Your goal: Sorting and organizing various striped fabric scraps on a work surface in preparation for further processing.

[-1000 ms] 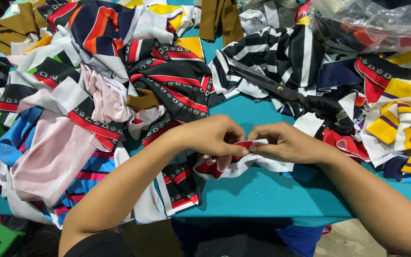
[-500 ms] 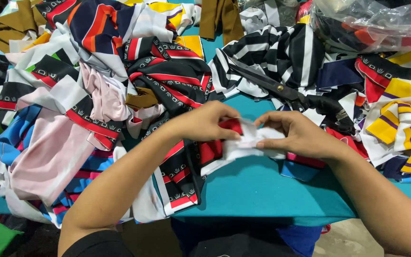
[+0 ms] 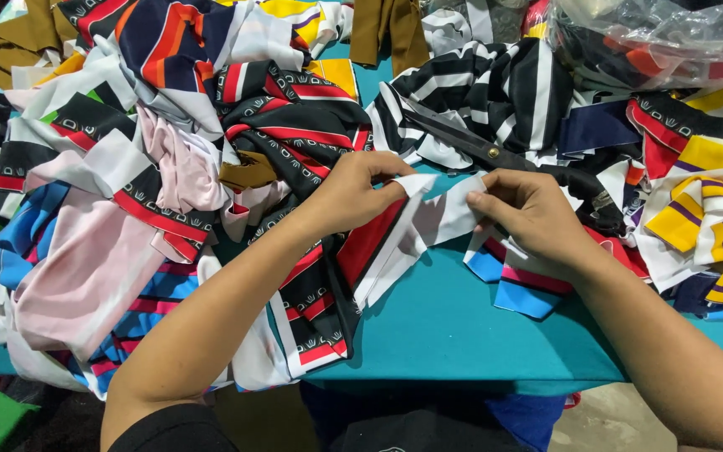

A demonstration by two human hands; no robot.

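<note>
Over the teal table (image 3: 462,335), both hands hold a white strip of fabric (image 3: 437,219) stretched flat between them, its lower end running down into a red, black and white patterned piece (image 3: 332,285) that hangs toward the table's near edge. The left hand (image 3: 353,194) pinches the strip's upper left corner between thumb and fingers, and the right hand (image 3: 529,213) closes its fingertips on the strip's right end. Half a second ago the hands sat closer together with the cloth bunched between them, and a second ago they were nearly touching over a small red-edged fold; now they have drawn apart and the strip is spread open and more of its white face shows. Black-handled scissors (image 3: 495,155) lie just behind the hands, across a black-and-white striped cloth (image 3: 504,92), unmoved. A pink cloth (image 3: 85,276) lies well off to the left, a yellow and purple striped piece (image 3: 713,222) to the right, and a clear plastic bag (image 3: 663,33) is cut off at the upper right. How far the strip continues under the right palm is hidden, and where it joins the patterned piece is hard to make out.
</note>
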